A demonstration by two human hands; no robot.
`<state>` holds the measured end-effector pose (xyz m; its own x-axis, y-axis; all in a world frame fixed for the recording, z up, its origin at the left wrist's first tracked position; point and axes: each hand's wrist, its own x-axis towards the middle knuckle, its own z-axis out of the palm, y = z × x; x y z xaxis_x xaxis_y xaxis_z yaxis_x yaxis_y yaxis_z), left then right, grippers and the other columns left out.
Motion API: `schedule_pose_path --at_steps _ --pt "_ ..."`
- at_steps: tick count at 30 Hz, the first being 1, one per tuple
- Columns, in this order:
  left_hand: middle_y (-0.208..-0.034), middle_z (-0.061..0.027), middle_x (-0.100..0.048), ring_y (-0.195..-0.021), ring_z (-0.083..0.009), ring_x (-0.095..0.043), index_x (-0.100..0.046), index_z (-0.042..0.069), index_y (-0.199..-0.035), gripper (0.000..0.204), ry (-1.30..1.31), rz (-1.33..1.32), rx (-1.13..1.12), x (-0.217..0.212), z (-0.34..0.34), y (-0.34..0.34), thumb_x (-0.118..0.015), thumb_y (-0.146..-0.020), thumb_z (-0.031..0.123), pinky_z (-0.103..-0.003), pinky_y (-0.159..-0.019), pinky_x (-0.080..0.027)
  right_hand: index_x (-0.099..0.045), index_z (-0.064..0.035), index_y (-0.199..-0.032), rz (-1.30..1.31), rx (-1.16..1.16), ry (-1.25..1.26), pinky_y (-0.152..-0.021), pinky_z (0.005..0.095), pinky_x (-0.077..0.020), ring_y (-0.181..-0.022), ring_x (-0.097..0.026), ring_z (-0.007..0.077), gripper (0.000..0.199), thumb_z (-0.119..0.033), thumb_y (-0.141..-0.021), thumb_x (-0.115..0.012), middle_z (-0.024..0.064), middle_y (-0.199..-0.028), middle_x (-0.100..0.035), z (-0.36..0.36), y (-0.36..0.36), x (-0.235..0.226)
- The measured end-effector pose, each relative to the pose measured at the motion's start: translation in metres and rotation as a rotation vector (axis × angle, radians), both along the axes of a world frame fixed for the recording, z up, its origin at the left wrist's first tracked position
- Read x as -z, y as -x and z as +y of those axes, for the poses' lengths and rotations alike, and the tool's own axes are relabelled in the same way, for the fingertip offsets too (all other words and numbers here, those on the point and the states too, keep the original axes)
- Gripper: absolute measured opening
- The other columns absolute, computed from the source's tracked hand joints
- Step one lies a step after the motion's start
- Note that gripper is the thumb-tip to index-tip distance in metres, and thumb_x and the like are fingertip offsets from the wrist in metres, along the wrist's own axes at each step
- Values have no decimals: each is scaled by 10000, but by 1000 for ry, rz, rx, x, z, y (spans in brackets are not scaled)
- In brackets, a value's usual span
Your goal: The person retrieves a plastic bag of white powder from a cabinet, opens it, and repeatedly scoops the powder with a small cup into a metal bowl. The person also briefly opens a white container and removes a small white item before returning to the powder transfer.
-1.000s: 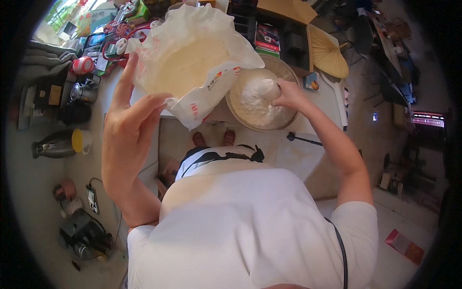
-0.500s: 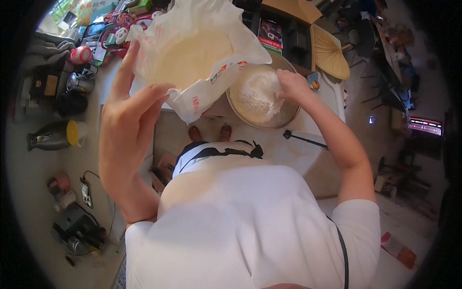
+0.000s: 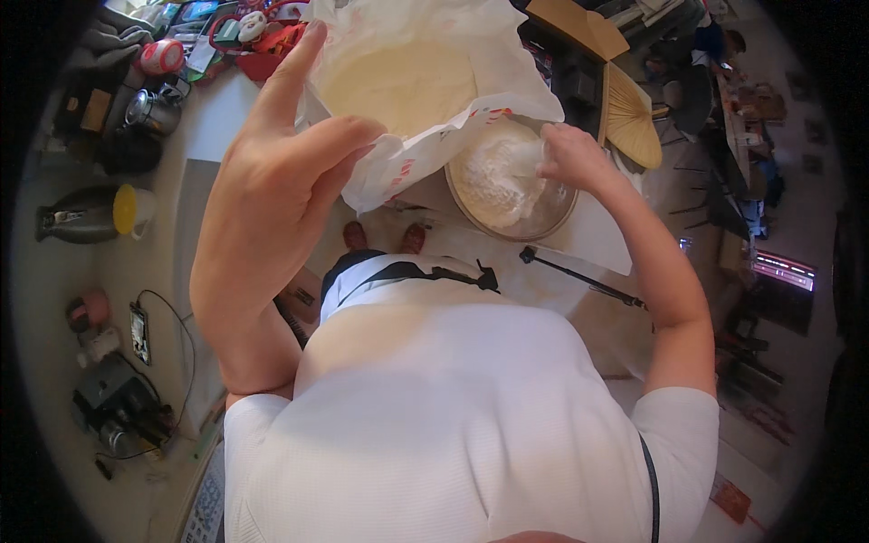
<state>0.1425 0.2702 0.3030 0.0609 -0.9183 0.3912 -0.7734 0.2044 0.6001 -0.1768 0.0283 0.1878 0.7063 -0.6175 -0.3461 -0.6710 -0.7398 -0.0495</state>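
Over the white tabletop (image 3: 593, 237), the left hand (image 3: 272, 195) held a big white paper bag (image 3: 425, 81) up by its side, thumb & fingers clamped on the paper, bag mouth open w/ pale flour inside, tilted above the bowl. The round bowl (image 3: 511, 176) sat on the tabletop just under the bag's lower edge, w/ a white flour heap in it. The right hand (image 3: 572, 156) was at the bowl's far rim, fingers curled; can't tell if its grip held anything. A straw fan (image 3: 631, 122) lay beside the bowl.
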Motion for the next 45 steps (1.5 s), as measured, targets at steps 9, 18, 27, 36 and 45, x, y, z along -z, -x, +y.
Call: schedule_pose_path --at_steps 9,18,27,36,45 --pt "-1525 -207 -478 -1280 -371 -594 -758 71 -996 214 141 -102 40 6 -3 -5 -671 -843 -51 -388 -941 -539 -623 32 -1006 -149 34 -17 -876 448 -515 -971 -624 404 492 -356 -748 -779 225 -990 -630 -25 5 -20" --pt "-1513 -218 -488 -1266 -381 -603 -757 57 -996 210 113 -56 40 5 -2 -4 -675 -836 -53 -386 -924 -548 -621 23 -1000 -115 80 84 -888 450 -519 -1020 -627 391 481 -348 -740 -781 215 -1056 -624 -30 17 17" --pt "-1509 -222 -491 -1277 -386 -591 -744 45 -1008 212 143 -117 47 5 -3 -6 -677 -836 -58 -384 -945 -532 -599 22 -1034 -185 56 29 -906 451 -505 -1054 -603 395 500 -347 -750 -780 214 -1071 -602 5 1 10" --pt "-1516 -231 -477 -1230 -361 -625 -736 35 -1013 229 121 -23 79 6 -4 -5 -640 -850 -94 -352 -921 -535 -634 27 -1060 87 74 -112 -921 418 -507 -1069 -612 377 478 -270 -716 -782 214 -1085 -610 0 16 -17" --pt "-1524 -224 -469 -1263 -341 -607 -739 37 -1027 216 137 -59 93 10 -4 -10 -641 -869 -74 -353 -943 -523 -668 45 -991 227 -19 -109 -925 442 -515 -1075 -625 397 475 -302 -692 -793 233 -1070 -636 3 14 3"
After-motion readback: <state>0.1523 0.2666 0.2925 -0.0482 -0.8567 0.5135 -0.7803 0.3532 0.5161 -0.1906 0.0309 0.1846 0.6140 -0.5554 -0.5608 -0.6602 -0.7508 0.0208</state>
